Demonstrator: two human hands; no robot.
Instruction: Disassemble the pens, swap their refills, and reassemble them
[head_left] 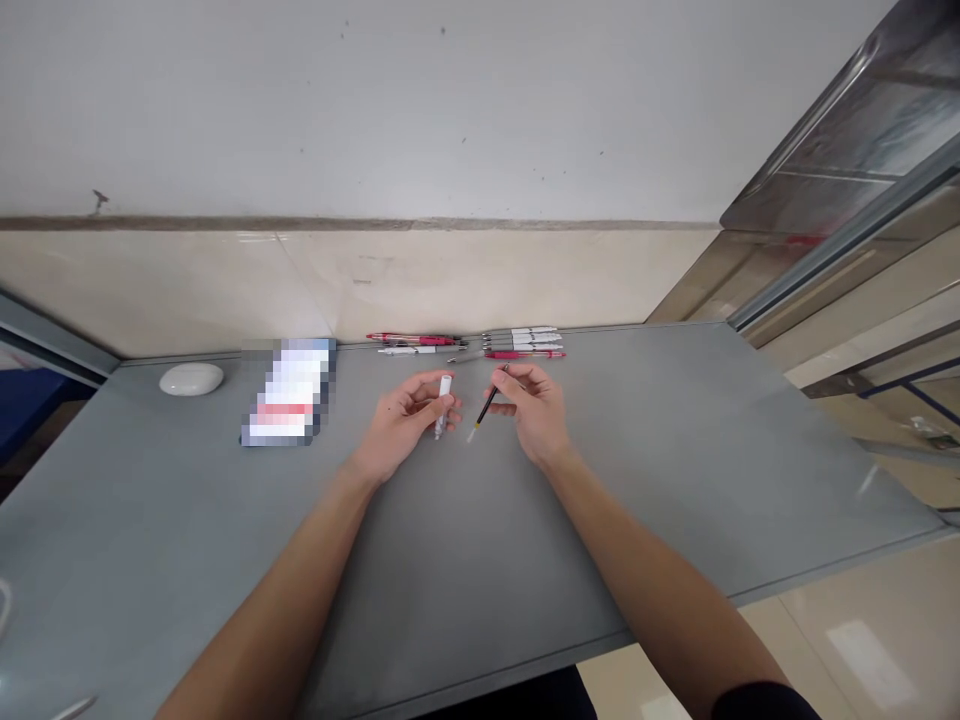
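Note:
Over the middle of the grey table, my left hand (pixel 409 418) grips a white pen barrel (pixel 444 390) between thumb and fingers, its wide end up. A short gap to the right, my right hand (pixel 534 408) pinches a pen refill (pixel 486 408). The refill is dark along most of its length, with a yellow band and a clear section at its lower end, and it slants down to the left. Barrel and refill are apart. Just beyond my hands lie red pens (pixel 412 340) on the left and several white pen parts (pixel 534 338) on the right.
A phone (pixel 289 390), its screen blurred out, lies to the left beside a white computer mouse (pixel 191 379). The grey table (pixel 465 580) meets a tiled wall (pixel 480 280) behind the pens. A pale stick-like object (pixel 75 708) shows at the lower left.

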